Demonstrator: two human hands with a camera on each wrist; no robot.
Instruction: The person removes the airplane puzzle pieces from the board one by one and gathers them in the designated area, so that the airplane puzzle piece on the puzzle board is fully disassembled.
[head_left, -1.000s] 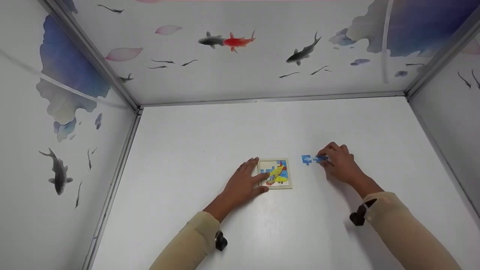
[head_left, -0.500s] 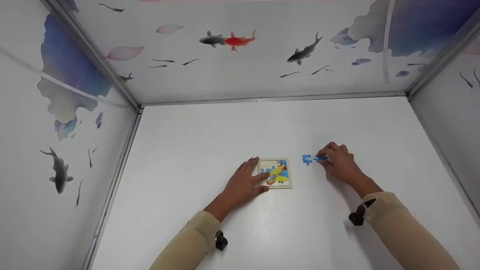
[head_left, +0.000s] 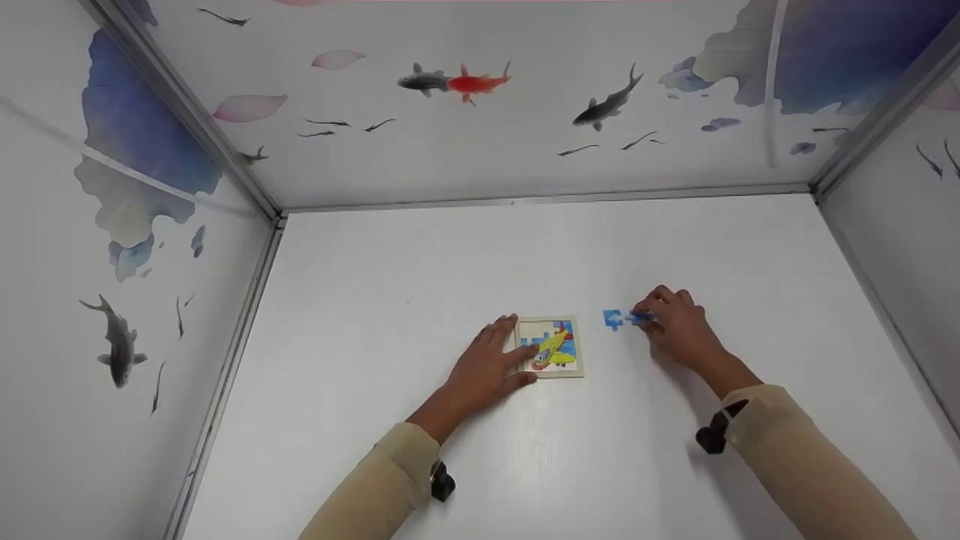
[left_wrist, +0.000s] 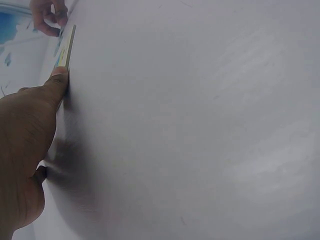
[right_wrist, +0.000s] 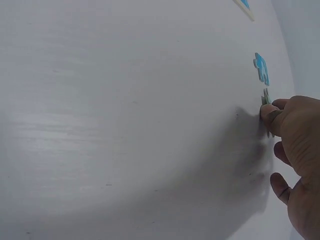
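A small square jigsaw puzzle in a pale wooden frame (head_left: 580, 356) lies on the white table, showing a yellow and red aeroplane. Bare board shows in its upper left part. My left hand (head_left: 484, 373) rests on the frame's left side, fingers spread, the thumb against the near edge. To the right of the frame, my right hand (head_left: 681, 328) pinches a blue puzzle piece (right_wrist: 266, 94) between thumb and fingers, which partly hide it. Just left of that hand, a second blue puzzle piece (head_left: 613, 319) lies flat on the table.
White walls printed with fish and blue patches (head_left: 154, 135) enclose the table (head_left: 420, 255) at the back and both sides. Metal rails (head_left: 540, 199) run along the edges. A black wrist device (head_left: 712, 435) sits at each sleeve cuff.
Almost nothing differs. My right hand has shifted very slightly to the left with the piece still pinched, and my left hand stays on the frame.
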